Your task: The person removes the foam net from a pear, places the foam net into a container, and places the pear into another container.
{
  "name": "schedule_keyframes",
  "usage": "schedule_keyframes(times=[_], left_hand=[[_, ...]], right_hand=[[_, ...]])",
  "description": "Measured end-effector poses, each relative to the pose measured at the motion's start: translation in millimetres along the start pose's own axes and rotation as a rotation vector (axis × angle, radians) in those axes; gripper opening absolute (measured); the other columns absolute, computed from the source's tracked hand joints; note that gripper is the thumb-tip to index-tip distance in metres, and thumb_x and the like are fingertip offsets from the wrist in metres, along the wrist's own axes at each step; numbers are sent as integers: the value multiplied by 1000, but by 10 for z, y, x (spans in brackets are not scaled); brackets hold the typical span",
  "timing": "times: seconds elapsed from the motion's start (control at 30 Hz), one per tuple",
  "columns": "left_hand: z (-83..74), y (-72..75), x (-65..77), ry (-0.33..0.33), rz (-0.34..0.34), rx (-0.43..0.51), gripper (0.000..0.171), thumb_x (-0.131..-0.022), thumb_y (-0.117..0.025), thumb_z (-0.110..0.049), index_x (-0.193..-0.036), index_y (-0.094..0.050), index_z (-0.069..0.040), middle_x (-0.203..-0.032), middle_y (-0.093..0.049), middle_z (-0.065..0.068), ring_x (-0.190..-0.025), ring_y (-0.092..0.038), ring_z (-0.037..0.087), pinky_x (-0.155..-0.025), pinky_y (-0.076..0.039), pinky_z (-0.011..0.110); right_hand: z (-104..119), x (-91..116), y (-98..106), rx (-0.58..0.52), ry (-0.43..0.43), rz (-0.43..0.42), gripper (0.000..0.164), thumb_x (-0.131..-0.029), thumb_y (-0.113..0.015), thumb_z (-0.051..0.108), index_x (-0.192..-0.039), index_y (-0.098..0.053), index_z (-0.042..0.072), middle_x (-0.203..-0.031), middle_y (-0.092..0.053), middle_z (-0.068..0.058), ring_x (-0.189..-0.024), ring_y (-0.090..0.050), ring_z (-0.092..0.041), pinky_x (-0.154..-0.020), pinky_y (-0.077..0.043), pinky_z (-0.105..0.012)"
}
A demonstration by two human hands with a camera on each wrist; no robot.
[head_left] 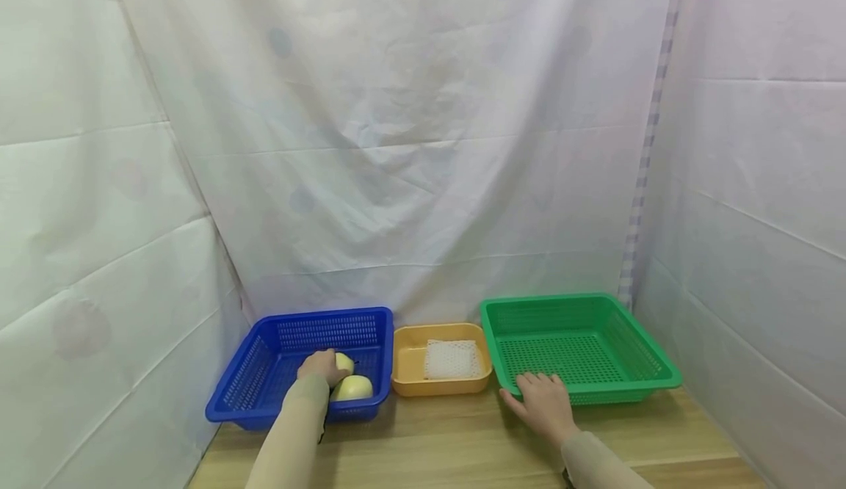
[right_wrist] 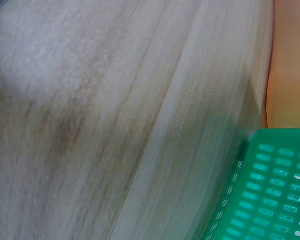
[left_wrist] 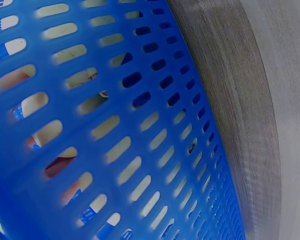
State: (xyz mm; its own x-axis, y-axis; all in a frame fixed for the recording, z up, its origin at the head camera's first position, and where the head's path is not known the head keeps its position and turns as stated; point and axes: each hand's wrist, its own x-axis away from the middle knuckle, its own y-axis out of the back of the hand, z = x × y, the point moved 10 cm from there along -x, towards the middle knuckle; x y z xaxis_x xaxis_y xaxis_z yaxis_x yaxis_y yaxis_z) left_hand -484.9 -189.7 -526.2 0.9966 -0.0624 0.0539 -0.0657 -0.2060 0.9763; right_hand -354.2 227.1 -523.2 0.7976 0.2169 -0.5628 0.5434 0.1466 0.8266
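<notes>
In the blue basket (head_left: 228, 393) are two pale yellow, round pears. My left hand (head_left: 319, 366) reaches over the front wall and grips the farther pear (head_left: 344, 363), which it partly covers. The nearer pear (head_left: 353, 387) lies beside my thumb, close to the front wall. Through the slots of the blue wall (left_wrist: 107, 150) in the left wrist view, bits of pale fruit and fingers show. My right hand (head_left: 546, 403) rests on the front left rim of the green basket (head_left: 634, 385), thumb spread to the side. The right wrist view does not show its fingers.
Between the baskets stands a yellow tray (head_left: 406, 385) with white foam netting (head_left: 452, 359) in it. All three containers sit on a wooden table (head_left: 436, 437). White curtains (head_left: 423, 144) hang behind and at both sides.
</notes>
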Motion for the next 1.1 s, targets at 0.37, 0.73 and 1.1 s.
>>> schedule_keyframes(times=[0.37, 0.73, 1.1], left_hand=[[-85, 95, 100, 26, 15, 5, 58, -87, -70, -36, -123, -58, 7, -105, -65, 23, -94, -62, 41, -78, -51, 54], [-89, 75, 131, 24, 29, 8, 51, -87, -70, -33, -119, -61, 6, -103, -65, 22, -91, -63, 37, -74, -52, 51], [-99, 129, 141, 13, 31, 13, 51, -89, -68, -32, -121, -59, 7, -106, -64, 24, -95, -62, 41, -77, -51, 54]], right_hand=[[1, 0, -3, 10, 2, -1, 44, -87, -63, 53, -92, -70, 10, -90, -70, -7, -81, -66, -31, -80, -49, -59], [-1, 18, -8, 5, -1, 16, 43, -87, -63, 53, -90, -69, 11, -89, -70, -7, -80, -66, -31, -79, -49, -58], [-4, 14, -22, 12, -2, 14, 42, -87, -63, 53, -91, -69, 11, -89, -70, -6, -78, -65, -30, -78, -49, -56]])
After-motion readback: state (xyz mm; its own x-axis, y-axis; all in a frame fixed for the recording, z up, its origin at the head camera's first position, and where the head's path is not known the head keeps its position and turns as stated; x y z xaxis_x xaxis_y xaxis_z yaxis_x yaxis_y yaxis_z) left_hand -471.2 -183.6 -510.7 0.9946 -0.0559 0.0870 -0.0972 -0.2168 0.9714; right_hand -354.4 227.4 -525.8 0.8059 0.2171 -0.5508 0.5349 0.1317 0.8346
